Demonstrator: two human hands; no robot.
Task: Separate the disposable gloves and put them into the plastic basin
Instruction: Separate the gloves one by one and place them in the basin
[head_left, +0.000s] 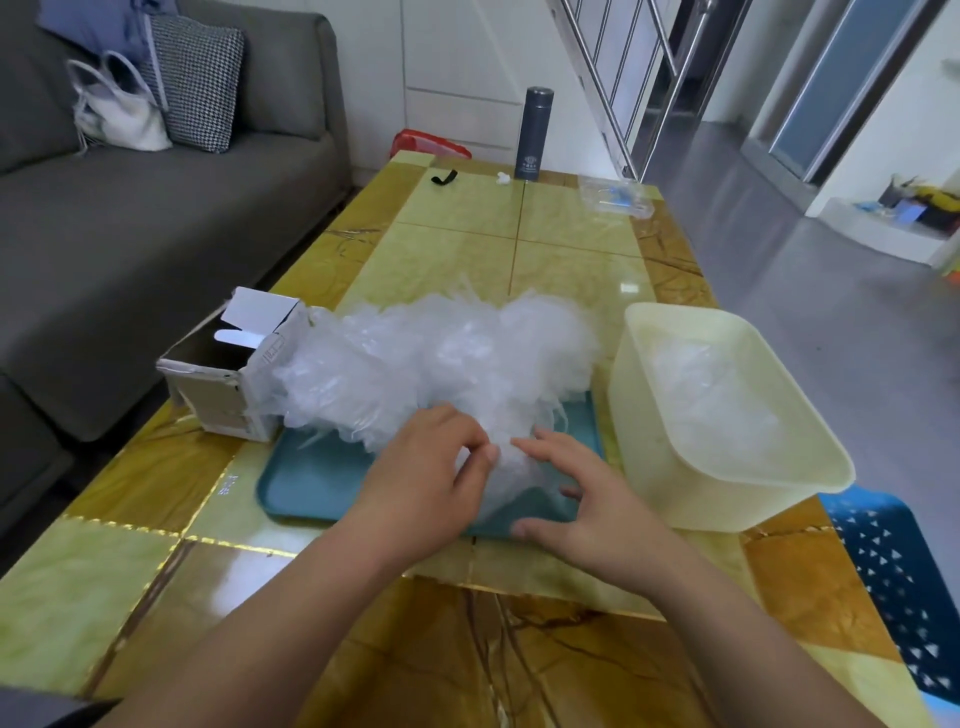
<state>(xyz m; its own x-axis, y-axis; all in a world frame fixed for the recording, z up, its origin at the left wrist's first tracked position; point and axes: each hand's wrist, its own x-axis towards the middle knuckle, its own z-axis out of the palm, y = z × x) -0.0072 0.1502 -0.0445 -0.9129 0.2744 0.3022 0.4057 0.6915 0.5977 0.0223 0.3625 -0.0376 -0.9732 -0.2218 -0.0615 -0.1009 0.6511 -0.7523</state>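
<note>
Left hand (426, 467) pinches near edge of glove pile (441, 358) on teal tray (311, 483). Right hand (587, 493), fingers (536, 446) straight, rests on same edge. Cream basin (644, 457) just right of tray, gloves (711, 400) inside.

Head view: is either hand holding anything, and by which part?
The left hand pinches the near edge of the clear crumpled plastic glove pile; the right hand rests straight-fingered on it, gripping nothing.

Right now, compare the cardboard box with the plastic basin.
The cardboard box stands left of the teal tray, the plastic basin right. The box is smaller, the basin bigger. The basin holds disposable gloves; the box's inside looks dark. Both are open-topped.
</note>
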